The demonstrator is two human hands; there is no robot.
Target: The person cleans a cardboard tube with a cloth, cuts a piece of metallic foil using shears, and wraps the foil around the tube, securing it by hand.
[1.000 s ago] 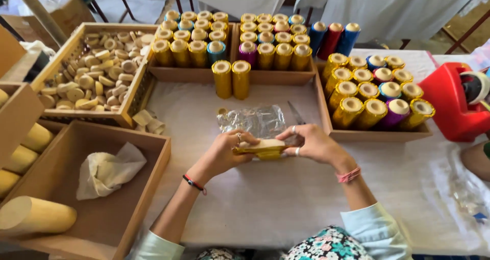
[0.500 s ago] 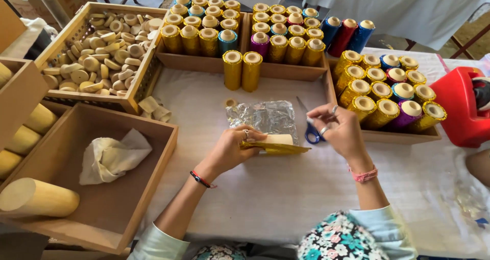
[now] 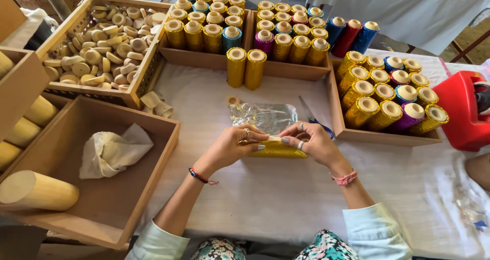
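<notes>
Gold foil wraps a cylinder (image 3: pixel 278 149) lying on the white tablecloth (image 3: pixel 286 199), gripped at its ends by the left hand (image 3: pixel 232 146) and right hand (image 3: pixel 311 142), fingers curled around it. Uneven pressure could likely crease or tear the thin foil.

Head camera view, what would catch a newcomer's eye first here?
Probably the rows of shiny foil-wrapped rolls, mostly gold with some blue, red and purple, packed upright in wooden trays at the back and right. At centre, the left hand and right hand hold a gold-wrapped roll lying on the white cloth. A crate of pale wooden discs sits upper left.
</notes>
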